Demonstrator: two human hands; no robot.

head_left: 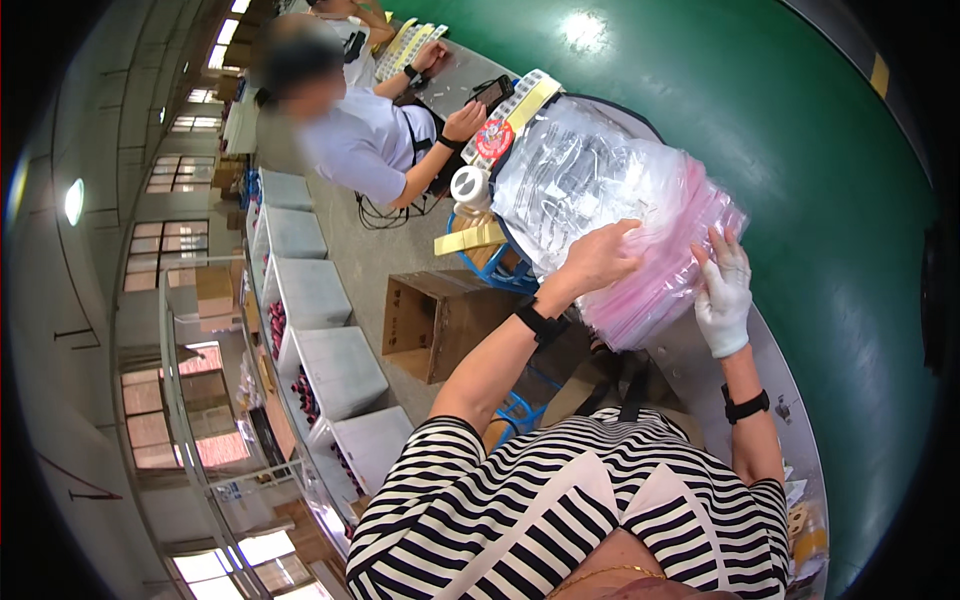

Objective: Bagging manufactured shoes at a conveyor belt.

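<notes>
A thick pile of clear plastic bags (585,165) with pink-edged ends (655,290) lies in front of me, fanned out near the table edge. My left hand (603,258) is bare and reaches over the pile from the left. Its thumb and index finger are apart, touching the bags. My right hand (724,300) wears a white glove and lies against the right side of the pink ends. Its fingers are stretched out, with the thumb apart from them. The fingertips of both hands are partly hard to make out against the shiny plastic.
A green tabletop (800,200) curves along the right. Left of the pile stand a white cup-like container (468,186) and a blue-framed stool (490,262). An open cardboard box (440,320) sits on the floor. A seated co-worker (370,140) holds a phone-like device (493,94).
</notes>
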